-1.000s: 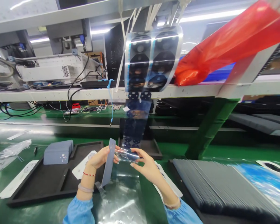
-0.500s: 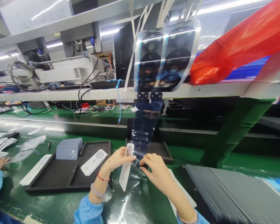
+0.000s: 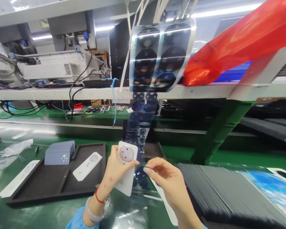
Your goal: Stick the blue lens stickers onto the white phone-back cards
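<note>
- The left hand (image 3: 115,168) is closed on a flat white rectangular panel with rounded corners (image 3: 129,176), its thumb lying across the front; the panel stands tilted, with a pinkish-grey, eight-sided patch with dark dots near its top.
- The right hand (image 3: 170,179) pinches a thin dark piece (image 3: 147,167), seen nearly edge-on, between thumb and forefinger; the piece is near the white panel but apart from it.
- A red string bracelet (image 3: 99,197) and a pale translucent bangle (image 3: 92,211) circle the left wrist.
- Just behind the hands hangs a clear film strip with dark round shapes (image 3: 139,122), below a wide roll of similar film (image 3: 162,58) in front of a white shelf (image 3: 97,94).
- Left of the hands, a black shallow tray (image 3: 44,189) rests on the green surface (image 3: 4,211), holding a fanned stack of blue-grey panels (image 3: 58,154) and loose white panels with round grey patches (image 3: 85,168).
- Another white panel (image 3: 17,182) lies beside the tray's left edge.
- A long white piece (image 3: 165,203) lies partly hidden under the right forearm.
- To the right stands a tight row of grey panels (image 3: 219,187), next to a blue-and-white printed sheet (image 3: 271,189).
- A red plastic bag (image 3: 235,44) spreads above the shelf at upper right.
</note>
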Demonstrator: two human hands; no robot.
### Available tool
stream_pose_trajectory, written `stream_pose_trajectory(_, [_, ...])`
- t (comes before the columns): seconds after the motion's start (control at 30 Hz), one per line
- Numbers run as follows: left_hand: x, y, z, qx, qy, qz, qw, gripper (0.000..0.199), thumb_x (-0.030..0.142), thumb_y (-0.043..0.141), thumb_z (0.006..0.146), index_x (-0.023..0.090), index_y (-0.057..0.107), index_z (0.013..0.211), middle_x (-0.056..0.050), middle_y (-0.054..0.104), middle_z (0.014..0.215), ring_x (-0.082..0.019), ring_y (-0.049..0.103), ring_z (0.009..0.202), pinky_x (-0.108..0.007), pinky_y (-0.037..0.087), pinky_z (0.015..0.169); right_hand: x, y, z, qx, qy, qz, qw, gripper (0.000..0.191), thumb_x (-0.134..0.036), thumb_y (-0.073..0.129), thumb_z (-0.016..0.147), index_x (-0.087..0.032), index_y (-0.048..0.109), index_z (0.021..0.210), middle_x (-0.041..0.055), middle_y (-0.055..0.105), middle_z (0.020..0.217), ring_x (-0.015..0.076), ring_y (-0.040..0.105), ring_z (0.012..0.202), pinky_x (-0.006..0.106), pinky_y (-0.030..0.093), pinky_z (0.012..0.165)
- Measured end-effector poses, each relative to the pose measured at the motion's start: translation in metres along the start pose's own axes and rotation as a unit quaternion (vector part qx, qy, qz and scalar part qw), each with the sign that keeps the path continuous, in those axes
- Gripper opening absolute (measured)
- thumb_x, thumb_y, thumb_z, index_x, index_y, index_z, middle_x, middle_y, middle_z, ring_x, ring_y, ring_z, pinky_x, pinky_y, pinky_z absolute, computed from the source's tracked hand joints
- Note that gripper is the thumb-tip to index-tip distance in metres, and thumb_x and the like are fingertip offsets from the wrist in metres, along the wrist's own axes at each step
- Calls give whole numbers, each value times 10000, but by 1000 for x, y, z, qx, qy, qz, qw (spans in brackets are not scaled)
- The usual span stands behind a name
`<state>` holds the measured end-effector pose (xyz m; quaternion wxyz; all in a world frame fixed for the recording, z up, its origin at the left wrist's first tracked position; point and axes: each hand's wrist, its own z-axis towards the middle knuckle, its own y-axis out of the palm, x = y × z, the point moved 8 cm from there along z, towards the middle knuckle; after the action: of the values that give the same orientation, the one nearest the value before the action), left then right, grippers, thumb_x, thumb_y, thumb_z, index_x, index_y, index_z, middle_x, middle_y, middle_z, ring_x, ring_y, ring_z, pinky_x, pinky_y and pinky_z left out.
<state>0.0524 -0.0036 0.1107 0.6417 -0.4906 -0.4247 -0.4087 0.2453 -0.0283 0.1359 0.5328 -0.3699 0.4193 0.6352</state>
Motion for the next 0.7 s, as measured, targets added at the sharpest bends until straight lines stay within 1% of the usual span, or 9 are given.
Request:
stream_pose_trajectory(0.1, [5,20,-12,-56,11,-52,997,488,493,786,785,231,461,1039,-61,652,1045,-266,644,986,-365,486,848,20,0,-1,58,65,29,996,289,-439,918,647,-222,738,711,31,741,707,200,700,670,304,583,660])
stream_pose_trajectory(0.17, [10,32,-19,-99,19,-75,992,417,512,690,878,226,475,1093,-70,649,1084,-260,641,1013,-356,495,852,28,-1,-1,83,76,23,993,318,-460,925,633,-213,741,711,38,749,707,212,715,686,321,593,692])
stream_pose_trajectory(0.23, [15,39,-25,-130,33,-92,987,396,519,619,938,226,483,1167,-79,634,1147,-260,626,1082,-353,495,893,31,-4,0,97,73,18,992,330,-477,918,646,-207,739,708,40,748,703,213,716,684,329,595,700])
stream_pose_trajectory(0.33, [18,46,-30,-183,42,-132,973,410,508,595,964,249,473,1257,-80,602,1213,-264,605,1133,-353,498,914,31,-9,1,106,66,20,992,339,-492,905,669,-205,730,710,34,737,691,213,711,684,330,591,695])
stream_pose_trajectory(0.43, [15,53,-36,-245,18,-188,951,476,488,636,944,275,442,1322,-79,600,1215,-268,624,1094,-358,521,879,27,-13,1,116,60,0,991,350,-500,903,667,-205,718,695,33,730,690,216,703,685,328,580,680])
stream_pose_trajectory(0.5, [14,53,-38,-259,14,-195,946,483,462,636,948,281,438,1350,-89,600,1260,-281,620,1131,-369,524,900,25,-14,0,115,60,-20,991,350,-503,901,663,-205,718,678,33,726,686,211,692,668,324,571,663])
stream_pose_trajectory(0.6, [16,50,-40,-254,32,-165,952,448,405,596,980,283,444,1384,-102,580,1357,-307,565,1264,-394,501,984,21,-13,1,101,64,-42,992,330,-491,893,662,-206,727,660,33,727,671,206,680,649,324,563,653])
stream_pose_trajectory(0.7, [20,47,-40,-253,44,-145,955,412,364,575,990,280,470,1380,-96,592,1363,-320,543,1308,-412,483,1036,20,-11,0,82,75,-46,993,306,-473,883,679,-206,734,662,38,743,678,211,683,653,330,565,655])
